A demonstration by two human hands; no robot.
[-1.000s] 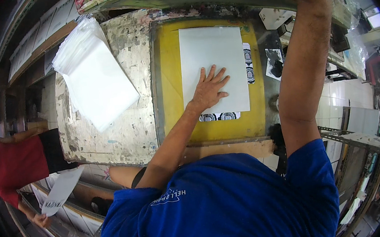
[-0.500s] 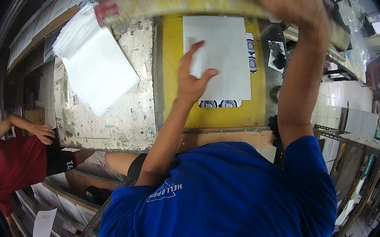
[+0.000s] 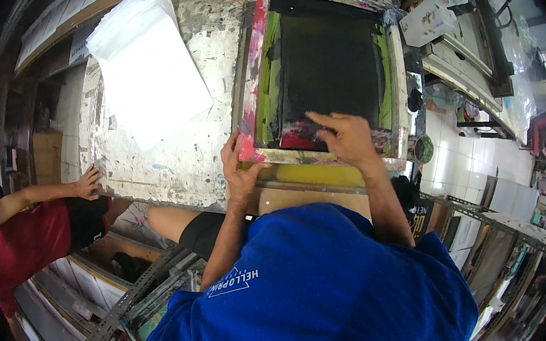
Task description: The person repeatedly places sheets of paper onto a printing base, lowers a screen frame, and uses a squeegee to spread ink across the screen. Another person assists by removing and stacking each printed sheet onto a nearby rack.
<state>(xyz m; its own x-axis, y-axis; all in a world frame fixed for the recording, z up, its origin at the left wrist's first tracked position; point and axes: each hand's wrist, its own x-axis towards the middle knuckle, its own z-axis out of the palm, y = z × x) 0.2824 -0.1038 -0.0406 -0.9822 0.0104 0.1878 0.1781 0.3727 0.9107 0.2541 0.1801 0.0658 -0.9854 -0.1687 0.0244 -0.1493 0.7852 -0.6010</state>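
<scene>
1 silkscreen (image 3: 332, 64) sat above 1 yellow board (image 3: 313, 175), right of 1 white paper stack (image 3: 153, 73); sheets uncountable. Silkscreen judged stiff, light, centre fragile, possibly slick; rails best hold. 2 hands: left hand (image 3: 240, 177) gripped near left corner; right hand (image 3: 348, 139) loosely open, index extended, contact unclear.

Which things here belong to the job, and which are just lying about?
Likely in use:
framed screen, left hand at its near-left corner, right hand over its near edge
yellow board underneath
white sheets

Seemingly lying about:
cardboard box
white box
</scene>
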